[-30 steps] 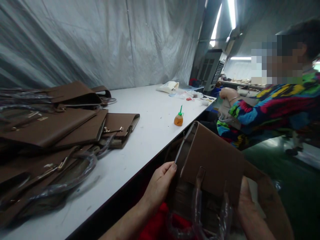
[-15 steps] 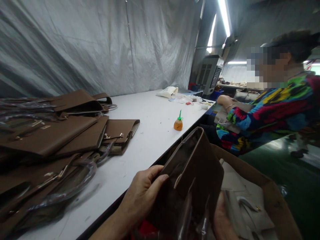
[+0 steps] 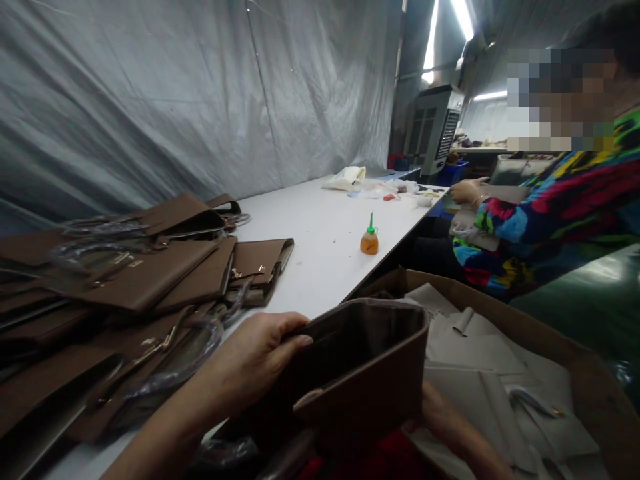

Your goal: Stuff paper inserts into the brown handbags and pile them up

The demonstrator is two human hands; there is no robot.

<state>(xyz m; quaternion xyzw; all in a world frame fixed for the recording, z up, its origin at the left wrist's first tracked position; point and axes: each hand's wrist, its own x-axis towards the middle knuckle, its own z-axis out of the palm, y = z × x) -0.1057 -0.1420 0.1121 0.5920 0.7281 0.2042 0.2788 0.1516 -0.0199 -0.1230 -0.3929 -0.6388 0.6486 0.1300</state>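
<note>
"What's changed on my feed?"
"Since half a second ago, the brown bag [image 3: 367, 390] has tipped: its mouth now gapes upward, long axis left to right, between table [image 3: 320, 267] and carton [image 3: 607, 400]."
"Hands?"
"Left hand [image 3: 267, 350] pinches its edge; right hand [image 3: 436, 408] meets its right end, fingers hidden, so I can't tell its grip."

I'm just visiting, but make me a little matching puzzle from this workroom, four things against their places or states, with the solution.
1. Small bottle
2. Brown bags
3. Cardboard box
4. Wearer's left hand

A. Contains pale items
B. Gripping an open bag
C. Green tip, amber contents
D. Heaped at the left of the white table

Pairs: 1-C, 2-D, 3-A, 4-B
</note>
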